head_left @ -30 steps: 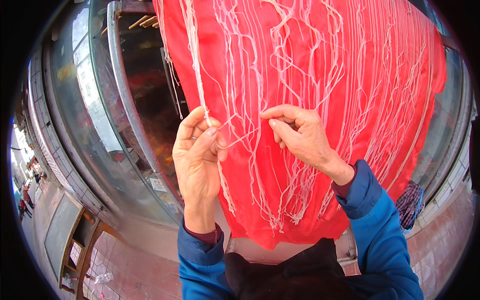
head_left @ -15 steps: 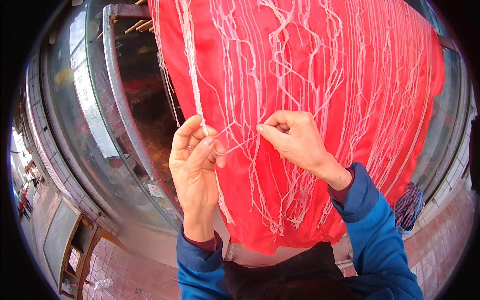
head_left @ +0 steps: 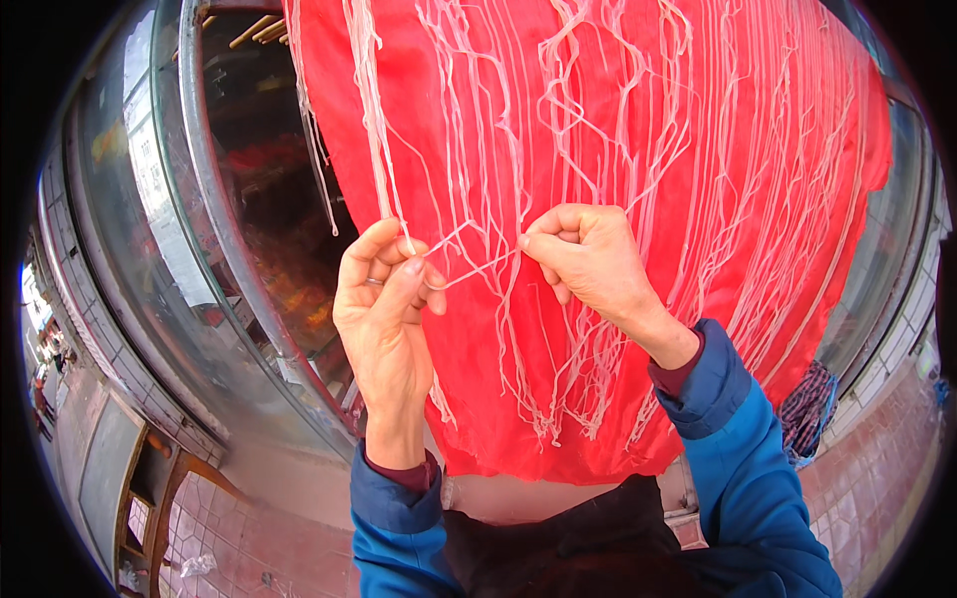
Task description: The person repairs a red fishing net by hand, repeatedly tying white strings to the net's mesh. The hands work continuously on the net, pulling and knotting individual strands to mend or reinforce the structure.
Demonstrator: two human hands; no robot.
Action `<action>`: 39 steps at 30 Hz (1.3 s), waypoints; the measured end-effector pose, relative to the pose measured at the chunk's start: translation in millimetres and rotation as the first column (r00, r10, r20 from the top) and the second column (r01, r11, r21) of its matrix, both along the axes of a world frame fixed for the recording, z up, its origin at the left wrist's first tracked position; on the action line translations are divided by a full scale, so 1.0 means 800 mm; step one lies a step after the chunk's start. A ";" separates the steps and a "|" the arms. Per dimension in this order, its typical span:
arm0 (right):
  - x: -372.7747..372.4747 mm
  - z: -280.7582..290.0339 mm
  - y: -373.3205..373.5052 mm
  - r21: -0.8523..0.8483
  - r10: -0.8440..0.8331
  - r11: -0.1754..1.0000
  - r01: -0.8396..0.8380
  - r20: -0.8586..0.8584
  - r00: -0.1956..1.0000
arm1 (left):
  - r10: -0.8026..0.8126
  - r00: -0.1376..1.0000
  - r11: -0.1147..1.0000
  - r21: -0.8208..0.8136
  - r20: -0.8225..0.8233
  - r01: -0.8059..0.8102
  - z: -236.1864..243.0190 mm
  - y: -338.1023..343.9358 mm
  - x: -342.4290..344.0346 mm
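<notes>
A wide red cloth (head_left: 638, 329) hangs before me, with many thin whitish strings (head_left: 478, 120) running down it, some tangled into loose webs. At the left of the cloth my left hand (head_left: 389, 309) pinches the lower end of a bundle of white strings (head_left: 371, 130) between thumb and fingers. To its right, my right hand (head_left: 598, 264) has thumb and index pressed together on a thin white string (head_left: 488, 267). That string stretches taut between the two hands, looping by the left fingertips. Its exact path inside the left fingers is hidden. A ring shows on a left finger.
A metal-framed glass door or case (head_left: 199, 189) stands at the left, with dark contents behind it. Low at the left is a wooden piece of furniture (head_left: 164, 488) on tiled paving. A dark checked bundle (head_left: 807, 414) lies by the cloth's lower right edge.
Both hands have shifted slightly upward, the right one also a touch to the right. The string between them looks a bit longer and straighter. The whole view has moved slightly.
</notes>
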State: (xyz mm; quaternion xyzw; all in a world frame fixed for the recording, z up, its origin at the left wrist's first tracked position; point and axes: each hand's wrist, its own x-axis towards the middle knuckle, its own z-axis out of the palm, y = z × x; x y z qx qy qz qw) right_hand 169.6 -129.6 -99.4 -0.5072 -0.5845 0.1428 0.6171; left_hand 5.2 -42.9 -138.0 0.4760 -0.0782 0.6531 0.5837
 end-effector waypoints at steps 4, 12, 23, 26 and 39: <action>0.006 -0.002 -0.008 0.007 0.073 0.997 -0.073 -0.050 0.996 | 0.126 0.992 0.990 0.069 -0.030 -0.124 -0.003 0.004 0.006; 0.009 -0.004 -0.008 0.002 0.119 0.993 -0.119 -0.060 0.991 | 0.913 0.384 0.240 0.580 0.138 -0.779 -0.012 -0.030 0.020; 0.004 0.002 -0.024 -0.006 0.125 0.992 -0.125 -0.031 0.992 | 0.932 0.300 0.085 0.682 0.204 -0.727 -0.001 -0.019 0.048; 0.006 0.002 -0.026 0.015 0.146 0.989 -0.146 -0.037 0.989 | 0.931 0.317 0.116 0.677 0.181 -0.727 -0.003 -0.019 0.048; 0.020 -0.005 -0.017 0.060 0.127 0.991 -0.121 -0.090 0.988 | 0.951 0.272 0.107 0.666 0.149 -0.739 -0.014 -0.022 0.029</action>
